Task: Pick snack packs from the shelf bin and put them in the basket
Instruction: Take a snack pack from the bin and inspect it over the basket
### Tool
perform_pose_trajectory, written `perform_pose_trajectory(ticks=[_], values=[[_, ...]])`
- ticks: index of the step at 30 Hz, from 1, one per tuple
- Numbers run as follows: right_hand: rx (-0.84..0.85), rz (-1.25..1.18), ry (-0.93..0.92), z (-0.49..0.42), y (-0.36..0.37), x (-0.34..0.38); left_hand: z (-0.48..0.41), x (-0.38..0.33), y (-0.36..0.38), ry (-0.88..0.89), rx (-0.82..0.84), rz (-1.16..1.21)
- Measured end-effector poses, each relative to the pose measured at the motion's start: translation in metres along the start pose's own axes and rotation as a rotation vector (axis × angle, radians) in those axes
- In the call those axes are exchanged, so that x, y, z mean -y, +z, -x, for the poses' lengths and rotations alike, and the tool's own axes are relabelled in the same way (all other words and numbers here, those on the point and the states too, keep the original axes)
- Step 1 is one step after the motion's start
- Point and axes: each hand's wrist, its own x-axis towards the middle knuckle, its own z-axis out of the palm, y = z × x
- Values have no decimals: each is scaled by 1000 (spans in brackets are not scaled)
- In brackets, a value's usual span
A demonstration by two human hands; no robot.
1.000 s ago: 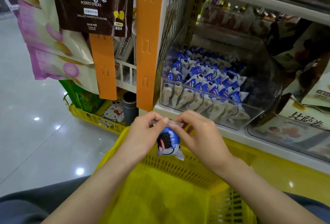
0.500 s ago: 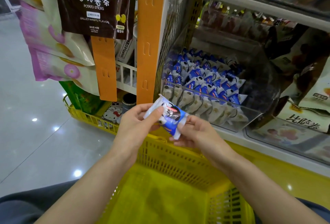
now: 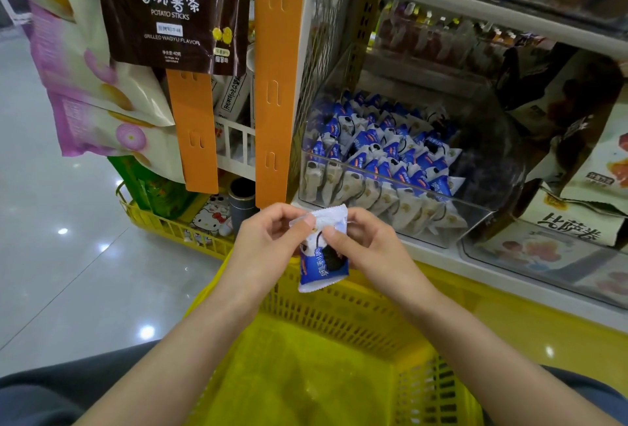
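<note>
A blue and white snack pack hangs upright over the far rim of the yellow basket. My left hand pinches its top left corner and my right hand pinches its upper right part. Behind them a clear shelf bin holds several rows of the same blue and white packs. The basket's inside shows no packs.
Orange hanging strips and a brown potato-stick bag hang left of the bin. Another clear bin with larger snack bags sits to the right. A second yellow basket stands on the shiny floor at the left.
The pack was tilted sideways and held higher half a second ago; now both hands hold it upright by its top, slightly lower, over the basket rim.
</note>
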Motion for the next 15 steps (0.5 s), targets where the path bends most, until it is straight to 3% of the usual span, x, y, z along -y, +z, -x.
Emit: perform_pose_trajectory(ticks=[4, 7, 11, 15], values=[[-36, 87, -66, 2, 1, -3, 1, 1, 1, 98, -6, -143], [-82, 143, -140, 3, 2, -3, 1, 1, 3, 79, -6, -150], [-133, 475, -361, 7, 2, -4, 1, 3, 2, 47, 1, -126], [-209, 352, -271, 6, 3, -5, 2, 6, 3, 94, -75, -208]])
